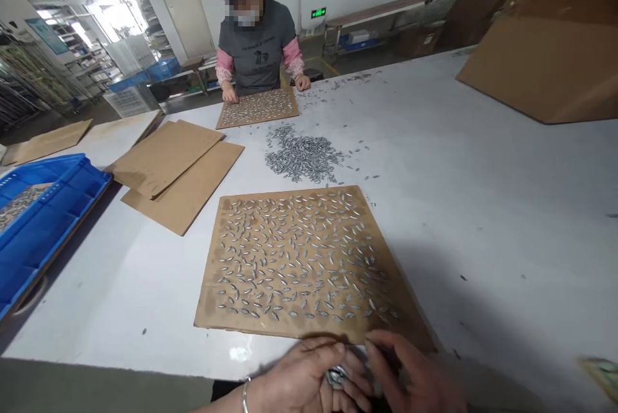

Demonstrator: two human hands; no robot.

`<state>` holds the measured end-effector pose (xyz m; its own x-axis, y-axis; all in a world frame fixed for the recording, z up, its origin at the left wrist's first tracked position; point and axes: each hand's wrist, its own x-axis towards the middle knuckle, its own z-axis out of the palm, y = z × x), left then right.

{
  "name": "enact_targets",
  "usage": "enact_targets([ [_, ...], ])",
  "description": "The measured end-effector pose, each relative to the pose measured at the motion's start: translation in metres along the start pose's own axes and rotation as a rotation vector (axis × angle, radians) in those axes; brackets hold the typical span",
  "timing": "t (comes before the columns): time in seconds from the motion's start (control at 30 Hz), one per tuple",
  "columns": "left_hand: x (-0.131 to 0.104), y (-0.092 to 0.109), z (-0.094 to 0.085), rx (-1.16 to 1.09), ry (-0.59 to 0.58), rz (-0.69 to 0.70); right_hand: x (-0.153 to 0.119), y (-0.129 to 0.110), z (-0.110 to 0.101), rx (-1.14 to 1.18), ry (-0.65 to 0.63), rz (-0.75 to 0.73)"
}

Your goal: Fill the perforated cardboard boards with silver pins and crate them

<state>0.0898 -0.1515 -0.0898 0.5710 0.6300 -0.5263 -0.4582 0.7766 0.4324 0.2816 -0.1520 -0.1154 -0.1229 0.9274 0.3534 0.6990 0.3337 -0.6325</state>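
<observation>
My left hand (309, 377), with a bangle at the wrist, is cupped palm up around several small silver metal pieces (337, 374) at the bottom of the view. Close beside it on the right is my right hand (410, 371), slightly blurred, its fingers bent together; whatever lies between the tips is hidden. Just beyond both hands lies a brown cardboard sheet (212, 297), covered with rows of slim, pointed silver metal pieces (290, 258) set apart from each other. A loose heap of the same metal pieces (306, 156) rests on the white table past the sheet.
Across the table (449, 207) a person (255, 46) has both hands at another filled cardboard sheet (261, 107). Flat cardboard sheets (168, 149) lie at left, near a blue crate (53, 220) with small pieces inside. A large cardboard piece (550, 65) stands at far right.
</observation>
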Motion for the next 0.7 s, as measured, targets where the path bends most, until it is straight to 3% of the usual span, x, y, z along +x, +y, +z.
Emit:
enact_targets([
  [0.17, -0.002, 0.008, -0.002, 0.049, 0.044, -0.001, 0.002, 0.022, 0.012, -0.053, 0.116, 0.022],
  [0.47, -0.003, 0.010, -0.008, 0.036, 0.060, 0.024, 0.009, 0.012, 0.025, -0.122, 0.185, -0.009],
  [0.7, 0.005, 0.009, -0.018, 0.003, -0.040, 0.045, 0.015, 0.021, 0.029, -0.134, 0.206, -0.051],
])
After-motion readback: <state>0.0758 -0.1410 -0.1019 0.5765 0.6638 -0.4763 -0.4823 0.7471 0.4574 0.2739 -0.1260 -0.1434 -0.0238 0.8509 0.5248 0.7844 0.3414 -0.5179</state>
